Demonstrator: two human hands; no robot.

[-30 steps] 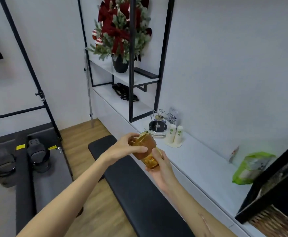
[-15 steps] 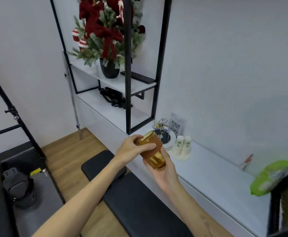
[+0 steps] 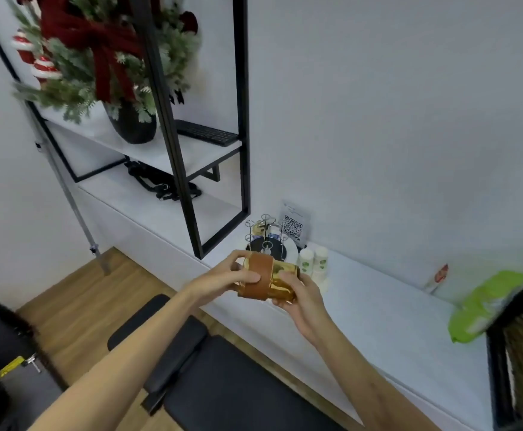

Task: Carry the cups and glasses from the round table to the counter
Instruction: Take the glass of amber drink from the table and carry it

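Note:
An amber glass [image 3: 282, 283] with a brown sleeve around it lies tipped on its side in the air, just in front of the white counter [image 3: 378, 309]. My left hand [image 3: 222, 279] grips the sleeved rim end, thumb on top and fingers around the brown band. My right hand [image 3: 297, 297] holds the bare amber base from below and behind. Whether this is one glass or a nested pair is unclear. The round table is out of view.
On the counter behind the glass stand a wire cup rack [image 3: 264, 241] on a plate, a QR sign [image 3: 292, 227], two white paper cups [image 3: 313, 264] and a green bag [image 3: 487, 306]. A black padded bench [image 3: 222, 384] lies below my arms. Black shelf frame [image 3: 244, 119] rises at left.
The view has closed in on the counter. The glass has turned from nearly upright to lying on its side, with both hands still holding it.

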